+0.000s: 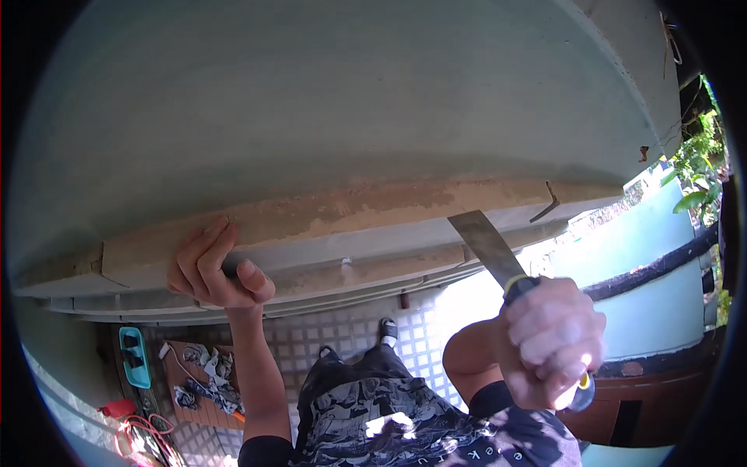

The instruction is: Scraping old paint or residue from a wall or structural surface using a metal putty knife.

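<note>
My right hand [552, 342] grips a putty knife [489, 241] with a flat metal blade and a black and yellow handle. The blade's tip lies against or just beside the lower edge of a long tan ledge [350, 204], whose face is patchy and worn. To the left, my left hand [214, 268] is raised at the same ledge, its fingers curled with their tips on the ledge's face. Something dark shows between the thumb and fingers; I cannot make out what it is.
A pale green wall surface [334, 86] spreads above the ledge, and more ledges run below. On the tiled floor [412, 327] are a turquoise tray [135, 358], a brown board [187, 412] with crumpled cloths, and a pink hose [140, 428]. Plants [700, 156] stand at right.
</note>
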`<state>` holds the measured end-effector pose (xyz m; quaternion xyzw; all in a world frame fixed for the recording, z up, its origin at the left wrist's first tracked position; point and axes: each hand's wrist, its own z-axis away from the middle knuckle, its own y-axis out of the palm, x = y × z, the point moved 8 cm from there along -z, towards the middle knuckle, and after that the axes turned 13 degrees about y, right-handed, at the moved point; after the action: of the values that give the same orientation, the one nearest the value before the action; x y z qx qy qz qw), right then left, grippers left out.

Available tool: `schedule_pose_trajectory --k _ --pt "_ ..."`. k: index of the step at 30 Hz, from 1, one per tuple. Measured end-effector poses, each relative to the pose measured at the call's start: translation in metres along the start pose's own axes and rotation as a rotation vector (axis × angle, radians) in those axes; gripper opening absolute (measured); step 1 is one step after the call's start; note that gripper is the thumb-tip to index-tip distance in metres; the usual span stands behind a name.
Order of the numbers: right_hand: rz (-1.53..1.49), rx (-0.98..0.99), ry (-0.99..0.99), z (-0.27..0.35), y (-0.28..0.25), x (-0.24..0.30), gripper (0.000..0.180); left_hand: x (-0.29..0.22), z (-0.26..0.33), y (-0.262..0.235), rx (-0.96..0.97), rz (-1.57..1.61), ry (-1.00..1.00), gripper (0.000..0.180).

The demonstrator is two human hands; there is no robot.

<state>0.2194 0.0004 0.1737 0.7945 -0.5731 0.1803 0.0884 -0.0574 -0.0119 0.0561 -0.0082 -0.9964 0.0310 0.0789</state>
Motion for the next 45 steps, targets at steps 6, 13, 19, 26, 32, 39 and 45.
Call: schedule_pose_trajectory --k 6,13,19,26,32,39,45 --pt "0.108 -0.043 0.015 -0.007 -0.001 -0.024 0.027 -0.005 -0.003 0.005 -0.004 0.012 -0.006 0.039" --pt "0.044 0.156 0.042 -0.015 0.011 -0.028 0.012 -0.002 -0.001 0.006 0.000 0.003 -0.015 0.039" --pt "-0.076 0.312 0.138 -0.023 0.017 -0.030 0.020 -0.001 -0.002 0.007 0.020 0.010 -0.012 0.039" --pt "-0.150 0.194 0.059 -0.008 0.005 -0.033 0.016 0.000 0.001 0.006 0.041 -0.010 -0.008 0.038" --pt "0.076 0.212 0.063 -0.013 0.007 -0.028 0.025 -0.001 0.001 0.008 0.028 0.004 -0.012 0.037" --pt "0.039 0.153 0.081 -0.012 0.002 -0.026 0.013 -0.002 0.003 0.004 0.042 -0.006 -0.001 0.037" --pt "0.029 -0.078 0.086 -0.010 -0.005 -0.021 0.026 -0.003 0.003 0.005 0.042 -0.010 -0.002 0.037"
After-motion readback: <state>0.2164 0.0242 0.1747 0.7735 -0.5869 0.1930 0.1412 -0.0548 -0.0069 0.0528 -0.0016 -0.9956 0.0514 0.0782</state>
